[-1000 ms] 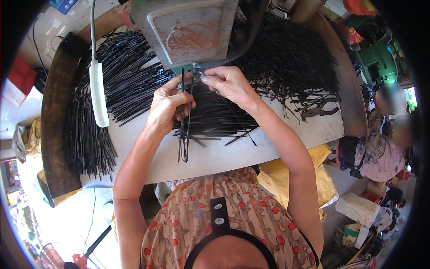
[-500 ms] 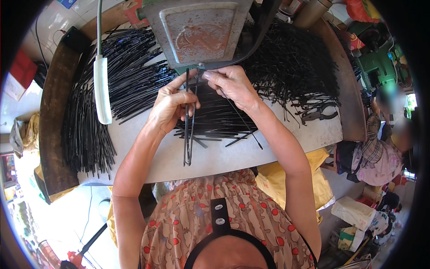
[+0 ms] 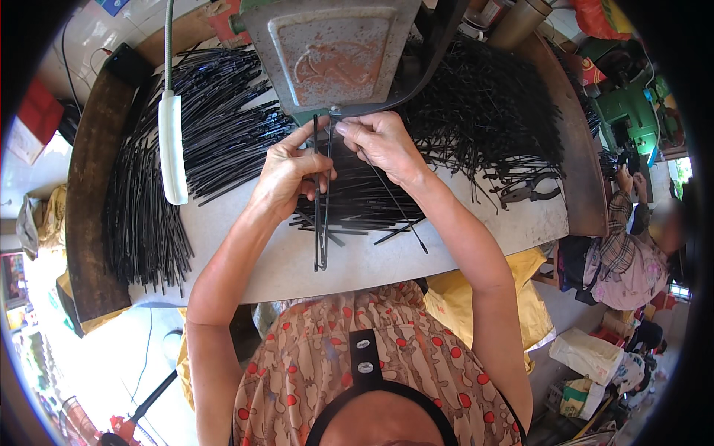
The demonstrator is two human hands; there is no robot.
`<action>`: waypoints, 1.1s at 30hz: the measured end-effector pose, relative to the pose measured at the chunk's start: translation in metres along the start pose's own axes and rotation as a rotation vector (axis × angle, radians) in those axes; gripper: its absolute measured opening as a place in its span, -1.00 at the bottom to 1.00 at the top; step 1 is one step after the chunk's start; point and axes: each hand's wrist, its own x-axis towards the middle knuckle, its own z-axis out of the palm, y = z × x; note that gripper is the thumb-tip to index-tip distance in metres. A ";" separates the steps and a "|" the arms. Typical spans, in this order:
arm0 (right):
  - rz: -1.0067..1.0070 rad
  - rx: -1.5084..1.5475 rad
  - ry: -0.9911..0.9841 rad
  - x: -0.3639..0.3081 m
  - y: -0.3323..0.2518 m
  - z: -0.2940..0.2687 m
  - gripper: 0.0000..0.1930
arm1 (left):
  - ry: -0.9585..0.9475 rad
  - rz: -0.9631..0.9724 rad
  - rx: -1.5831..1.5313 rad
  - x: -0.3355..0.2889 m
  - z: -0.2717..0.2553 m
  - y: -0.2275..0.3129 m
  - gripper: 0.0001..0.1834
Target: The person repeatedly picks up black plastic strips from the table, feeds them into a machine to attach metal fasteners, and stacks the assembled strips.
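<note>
My left hand (image 3: 288,175) is closed around several thin black rods (image 3: 318,230), which hang toward the table's front edge. Their upper ends reach up beneath the grey metal head of a bench machine (image 3: 335,59). Just to the right, my right hand (image 3: 383,146) pinches another slender black rod (image 3: 398,212) close under the machine; it slants down to the right, ending in a small dark tip. Both hands' fingertips are near each other at the machine's lower edge. What exactly meets the machine there is too small to make out.
Heaps of black rods (image 3: 223,141) cover the left and middle of the white tabletop (image 3: 230,253). A denser tangled pile (image 3: 487,104) lies right, beside black-handled pliers (image 3: 529,192). A white lamp (image 3: 172,149) hangs at left. Another person (image 3: 625,253) sits at a green machine (image 3: 632,115).
The rods in my left hand have swung slightly right and up. The rod in my right hand has shifted slightly left. At far right, the other person's hands have come into view by the green machine.
</note>
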 end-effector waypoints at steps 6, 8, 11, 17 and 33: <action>0.166 0.053 0.004 -0.011 -0.013 0.002 -0.82 | 0.062 0.040 0.090 -0.005 -0.005 0.001 -0.62; 0.164 0.085 -0.009 -0.016 -0.008 0.001 -0.81 | 0.053 0.053 0.094 -0.005 -0.008 -0.001 -0.70; 0.142 0.135 -0.045 -0.018 -0.007 0.002 -0.82 | 0.041 0.075 0.073 -0.004 -0.005 -0.003 -0.78; 0.072 0.156 -0.014 -0.013 -0.005 0.007 -0.83 | 0.042 0.120 -0.002 0.003 0.001 -0.008 -0.78; 0.051 0.088 0.038 -0.005 -0.003 0.014 -0.79 | 0.177 0.206 -0.072 0.016 0.006 -0.011 -0.73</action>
